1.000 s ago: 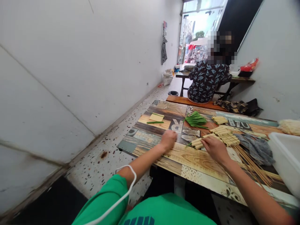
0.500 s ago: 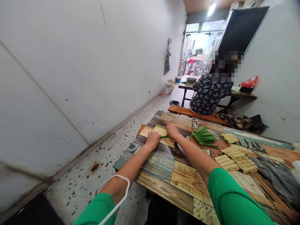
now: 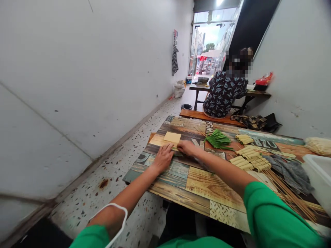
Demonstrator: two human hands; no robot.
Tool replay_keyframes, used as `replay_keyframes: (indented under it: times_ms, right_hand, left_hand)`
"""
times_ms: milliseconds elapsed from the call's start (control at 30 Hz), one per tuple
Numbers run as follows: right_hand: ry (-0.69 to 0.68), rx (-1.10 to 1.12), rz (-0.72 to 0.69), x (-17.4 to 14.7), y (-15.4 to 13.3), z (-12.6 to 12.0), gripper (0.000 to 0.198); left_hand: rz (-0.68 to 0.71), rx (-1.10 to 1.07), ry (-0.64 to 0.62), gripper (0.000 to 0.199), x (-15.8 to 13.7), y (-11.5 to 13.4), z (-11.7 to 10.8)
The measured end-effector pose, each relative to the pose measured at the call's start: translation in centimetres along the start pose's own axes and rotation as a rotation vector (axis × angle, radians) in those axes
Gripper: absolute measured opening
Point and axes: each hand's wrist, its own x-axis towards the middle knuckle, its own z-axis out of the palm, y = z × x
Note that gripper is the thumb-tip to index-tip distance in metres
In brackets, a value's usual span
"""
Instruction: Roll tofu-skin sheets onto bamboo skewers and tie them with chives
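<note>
A narrow white-walled room runs toward a bright glass doorway, with a person in a leaf-print top sitting on a wooden bench beyond a table printed like patchwork planks. Near the table's left end, a flat, pale yellow sheet, perhaps tofu skin, lies just beyond both hands. The left hand reaches over the tabletop with its fingers stretched forward, and the right hand is curled close beside it; a pale strip and a trace of green show at their fingertips, but whether either hand pinches them cannot be told. The finished part seems to be the yellow rolls in close rows to the right, thin sticks showing across some, plus a smaller group of rolls behind them. Judging by what lies unused, more could be made up: the sheet is unrolled, a fan of long green leaves, chive-like, remains loose, and bare sticks lie beside a grey cloth.
</note>
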Motion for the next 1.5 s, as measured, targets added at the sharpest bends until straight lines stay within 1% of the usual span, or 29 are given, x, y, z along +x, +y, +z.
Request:
replay_keyframes:
  times_ms: [33,67,133,200,233,300,433,533,633,700,767,900,967,1033,1067,1133,1167,1233,1267,1300,1367,1433,1500]
  right_hand:
    - [-0.025,0.019,-0.061,-0.7,0.1,0.1,0.023]
    - [-0.047,0.032,-0.112,-1.1,0.2,0.2,0.021]
    - [-0.058,0.025,-0.147,-1.4,0.7,0.3,0.022]
    - [-0.015,-0.019,-0.097,-0.7,1.2,0.1,0.028]
    - [0.019,-0.047,-0.056,-0.1,1.3,0.1,0.032]
    - [0.064,-0.092,0.006,1.2,1.2,0.0,0.035]
    - [0.057,-0.130,0.066,3.3,0.1,0.4,0.028]
    - [0.076,-0.120,0.123,3.8,-0.6,0.8,0.031]
    - [0.119,-0.086,0.209,3.7,-0.1,0.4,0.036]
    - [0.141,-0.055,0.261,3.2,1.1,-0.7,0.036]
    - [0.150,-0.027,0.301,2.5,2.7,-2.4,0.035]
    - [0.185,-0.013,0.367,-0.1,6.0,-7.6,0.036]
    - [0.213,-0.018,0.369,-1.7,6.5,-9.8,0.036]
    - [0.222,-0.051,0.312,-3.5,5.5,-10.6,0.033]
    - [0.199,-0.084,0.266,-4.5,4.4,-10.3,0.031]
    - [0.086,-0.159,0.173,-6.5,1.4,-8.3,0.029]
    - [-0.008,-0.185,0.152,-7.5,-0.3,-6.8,0.028]
    - [-0.081,-0.181,0.150,-9.2,-2.7,-3.9,0.025]
    - [-0.099,-0.173,0.140,-9.8,-3.2,-2.7,0.024]
    - [-0.095,-0.171,0.149,-10.3,-3.1,-2.0,0.027]
    - [-0.063,-0.200,0.256,-10.9,-1.3,-1.7,0.034]
    - [-0.033,-0.254,0.442,-11.2,1.7,-2.5,0.037]
    - [-0.031,-0.288,0.564,-11.5,4.5,-3.4,0.036]
  left_hand:
    - [0.016,-0.009,0.009,0.021,-0.7,0.1,-0.1]
    - [0.030,-0.023,-0.010,0.021,-1.2,0.1,-0.3]
    - [0.060,-0.043,-0.088,0.022,-1.6,0.2,-0.5]
    - [0.090,-0.043,-0.146,0.022,-1.6,0.2,-0.5]
    - [0.099,-0.042,-0.151,0.022,-1.5,0.2,-0.4]
    - [0.095,-0.051,-0.129,0.022,-1.4,0.2,-0.1]
    - [0.017,-0.056,-0.087,0.023,-1.6,0.2,0.8]
    - [0.002,-0.059,-0.099,0.023,-1.7,0.2,1.0]
    - [-0.022,-0.064,-0.096,0.026,-1.6,0.3,1.0]
    - [-0.046,-0.065,-0.098,0.027,-1.5,0.4,0.9]
    - [-0.073,-0.064,-0.105,0.027,-1.5,0.5,0.9]
    - [-0.180,-0.037,-0.088,0.027,-1.8,0.8,0.7]
    - [-0.251,-0.010,-0.075,0.027,-1.9,1.0,0.4]
    - [-0.305,0.016,-0.084,0.027,-1.9,1.1,0.2]
    - [-0.323,0.027,-0.097,0.027,-1.8,1.2,0.1]
    - [-0.343,0.042,-0.127,0.027,-1.7,1.3,-0.2]
    - [-0.345,0.046,-0.140,0.027,-1.6,1.3,-0.3]
    - [-0.334,0.048,-0.163,0.028,-1.4,1.3,-0.5]
    - [-0.327,0.048,-0.173,0.029,-1.4,1.3,-0.6]
    - [-0.322,0.048,-0.184,0.029,-1.3,1.3,-0.6]
    - [-0.318,0.048,-0.205,0.029,-1.2,1.2,-0.8]
    - [-0.318,0.052,-0.219,0.026,-1.1,1.2,-0.9]
    - [-0.318,0.064,-0.221,0.021,-1.0,1.4,-1.1]
